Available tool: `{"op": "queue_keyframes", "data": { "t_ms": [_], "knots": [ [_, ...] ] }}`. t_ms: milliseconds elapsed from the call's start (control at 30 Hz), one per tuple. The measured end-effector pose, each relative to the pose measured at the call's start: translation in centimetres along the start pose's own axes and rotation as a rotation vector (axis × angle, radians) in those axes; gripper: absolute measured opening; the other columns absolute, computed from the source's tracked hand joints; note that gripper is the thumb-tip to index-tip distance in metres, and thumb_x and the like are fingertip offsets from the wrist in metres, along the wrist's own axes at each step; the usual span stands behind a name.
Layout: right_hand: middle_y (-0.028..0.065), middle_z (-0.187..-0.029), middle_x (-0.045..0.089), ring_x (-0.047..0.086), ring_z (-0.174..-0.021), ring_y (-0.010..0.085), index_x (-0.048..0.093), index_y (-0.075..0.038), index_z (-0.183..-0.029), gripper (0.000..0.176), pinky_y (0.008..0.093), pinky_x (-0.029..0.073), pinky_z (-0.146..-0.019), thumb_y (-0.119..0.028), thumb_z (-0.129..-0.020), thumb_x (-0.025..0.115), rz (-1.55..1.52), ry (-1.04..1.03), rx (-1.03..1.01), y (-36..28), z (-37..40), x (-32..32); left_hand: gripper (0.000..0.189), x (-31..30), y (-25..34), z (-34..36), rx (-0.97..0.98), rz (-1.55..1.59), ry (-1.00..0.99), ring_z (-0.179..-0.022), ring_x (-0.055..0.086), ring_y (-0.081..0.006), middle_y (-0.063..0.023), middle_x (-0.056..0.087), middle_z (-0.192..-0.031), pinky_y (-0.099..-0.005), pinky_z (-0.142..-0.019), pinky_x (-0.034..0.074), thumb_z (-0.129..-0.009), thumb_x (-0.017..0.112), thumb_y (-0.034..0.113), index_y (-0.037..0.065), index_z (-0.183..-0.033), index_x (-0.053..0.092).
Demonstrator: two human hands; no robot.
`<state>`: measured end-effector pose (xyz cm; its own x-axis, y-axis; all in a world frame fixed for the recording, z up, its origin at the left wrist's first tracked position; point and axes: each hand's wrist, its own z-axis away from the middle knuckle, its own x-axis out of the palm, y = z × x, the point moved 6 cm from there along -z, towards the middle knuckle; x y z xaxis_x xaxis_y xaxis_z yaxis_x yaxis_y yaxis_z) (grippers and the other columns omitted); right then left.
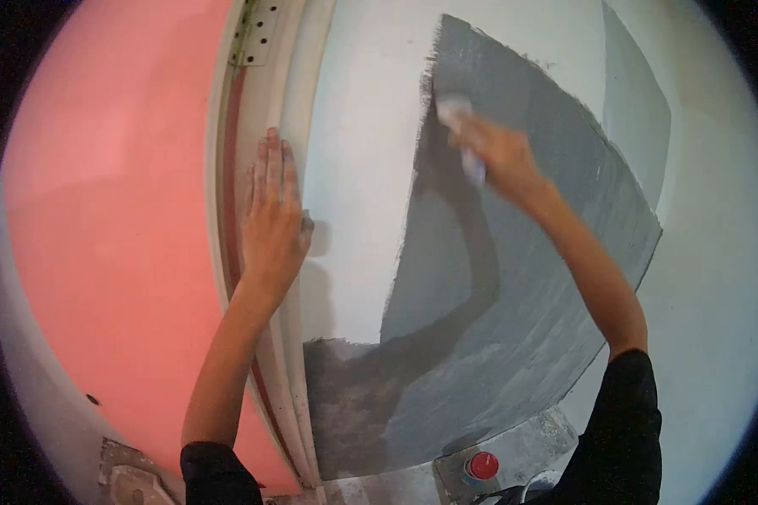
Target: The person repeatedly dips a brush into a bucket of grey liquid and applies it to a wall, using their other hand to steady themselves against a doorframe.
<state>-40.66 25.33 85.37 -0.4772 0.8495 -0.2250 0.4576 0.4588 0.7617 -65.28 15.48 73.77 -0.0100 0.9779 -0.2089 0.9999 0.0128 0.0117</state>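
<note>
Evidently, the right hand (499, 160) holds a pale tool (455, 108) (its outline blurred) at the far left edge of the gray patch (556, 252); the left hand (271, 231), fingers extended, rests on the door frame (293, 93).

"What is held by the right hand (497, 156)?"
"A blurred whitish object (455, 108), at the grey wall patch's (547, 202) far left edge."
"By the left hand (271, 227)?"
"The pale door frame (299, 84) is touched."

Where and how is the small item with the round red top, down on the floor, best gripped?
Probably around the edge of the red top, coming down from above: it is round, faces upward and its rim looks uncovered.
</note>
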Motion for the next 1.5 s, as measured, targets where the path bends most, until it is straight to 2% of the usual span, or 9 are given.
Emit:
{"op": "queue_keyframes", "data": {
  "t_ms": [133, 300, 467, 600, 767, 1000, 1067, 1167, 1500],
  "knots": [
    [0.0084, -0.131, 0.060, 0.064, -0.111, 0.0262, 0.060, -0.015, -0.122, 0.054, 0.0343, 0.055, -0.093, 0.003, -0.073, 0.072, -0.150, -0.212, -0.042, -4.8, 3.9, -2.6, 0.100, 0.0, -0.1, 0.1, 0.003, -0.022, -0.003, -0.147, 0.017, -0.0362, -0.0201, 0.015, -0.159, -0.0458, -0.120, 0.021, -0.067, 0.075, 0.001, -0.004, -0.150, 0.019],
    [0.0069, -0.133, 0.060, 0.065, -0.111, 0.0246, 0.061, -0.017, -0.123, 0.059, 0.0353, 0.056, -0.092, 0.006, -0.069, 0.072, -0.077, 0.165, -0.010, 3.4, -0.7, -7.3, 0.094, 0.4, 0.2, -0.2, -0.018, -0.055, 0.001, -0.147, 0.017, -0.0355, -0.0203, 0.018, -0.158, -0.0448, -0.120, 0.021, -0.068, 0.071, -0.002, -0.006, -0.148, 0.023],
    [0.0065, -0.134, 0.059, 0.065, -0.110, 0.0251, 0.057, -0.017, -0.129, 0.063, 0.0360, 0.057, -0.089, 0.004, -0.071, 0.073, 0.128, 0.112, 0.045, 7.5, -1.3, -2.9, 0.093, 0.6, 0.2, -0.2, -0.022, -0.055, 0.015, -0.147, 0.016, -0.0337, -0.0186, 0.017, -0.158, -0.0443, -0.120, 0.021, -0.068, 0.069, -0.003, -0.003, -0.149, 0.023],
    [0.0096, -0.136, 0.056, 0.067, -0.105, 0.0256, 0.057, -0.012, -0.127, 0.052, 0.0364, 0.060, -0.083, -0.002, -0.077, 0.071, 0.043, -0.039, 0.044, 1.1, 6.0, 1.3, 0.097, 0.3, 0.1, -0.1, -0.038, -0.041, -0.012, -0.147, 0.016, -0.0338, -0.0180, 0.015, -0.159, -0.0439, -0.120, 0.021, -0.067, 0.072, -0.002, -0.002, -0.150, 0.020],
    [0.0119, -0.130, 0.061, 0.067, -0.107, 0.0274, 0.063, -0.014, -0.121, 0.042, 0.0369, 0.058, -0.086, -0.005, -0.080, 0.068, -0.223, -0.149, -0.013, -2.7, 7.3, -4.3, 0.099, 0.3, 0.0, 0.0, -0.030, -0.048, 0.005, -0.147, 0.016, -0.0337, -0.0170, 0.013, -0.160, -0.0437, -0.120, 0.022, -0.067, 0.073, -0.001, -0.002, -0.150, 0.019],
    [0.0102, -0.122, 0.064, 0.064, -0.109, 0.0266, 0.063, -0.014, -0.116, 0.038, 0.0401, 0.054, -0.091, -0.004, -0.080, 0.069, 0.030, 0.215, 0.028, 8.0, -1.2, -6.0, 0.092, 0.4, 0.9, -0.1, -0.041, -0.062, 0.061, -0.147, 0.018, -0.0339, -0.0171, 0.017, -0.159, -0.0445, -0.120, 0.022, -0.069, 0.070, -0.003, -0.004, -0.148, 0.024],
    [0.0156, -0.121, 0.065, 0.062, -0.113, 0.0259, 0.066, -0.009, -0.104, 0.013, 0.0445, 0.050, -0.095, -0.006, -0.091, 0.066, 0.051, 0.175, 0.159, 7.2, -2.1, -4.9, 0.087, 0.3, 1.0, 0.0, -0.028, -0.081, 0.071, -0.147, 0.019, -0.0336, -0.0164, 0.017, -0.159, -0.0446, -0.120, 0.023, -0.071, 0.063, -0.007, -0.003, -0.149, 0.024],
    [0.0051, -0.127, 0.063, 0.068, -0.101, 0.0226, 0.067, -0.019, -0.111, 0.046, 0.0328, 0.058, -0.080, 0.005, -0.072, 0.071, 0.215, 0.079, 0.142, 5.3, 3.1, 0.3, 0.090, 0.5, 0.8, 0.2, 0.001, -0.087, 0.083, -0.146, 0.020, -0.0338, -0.0175, 0.018, -0.159, -0.0450, -0.120, 0.021, -0.071, 0.066, -0.004, -0.002, -0.150, 0.022],
    [0.0119, -0.137, 0.054, 0.061, -0.117, 0.0275, 0.066, -0.014, -0.107, 0.029, 0.0356, 0.057, -0.089, -0.008, -0.078, 0.069, -0.523, -0.226, 0.136, -17.3, 21.2, 2.0, 0.078, -0.4, 4.3, 2.8, -0.032, -0.136, 0.118, -0.145, 0.025, -0.0339, -0.0181, 0.023, -0.157, -0.0491, -0.118, 0.021, -0.081, 0.063, 0.005, 0.001, -0.150, 0.026]
  ]
}}
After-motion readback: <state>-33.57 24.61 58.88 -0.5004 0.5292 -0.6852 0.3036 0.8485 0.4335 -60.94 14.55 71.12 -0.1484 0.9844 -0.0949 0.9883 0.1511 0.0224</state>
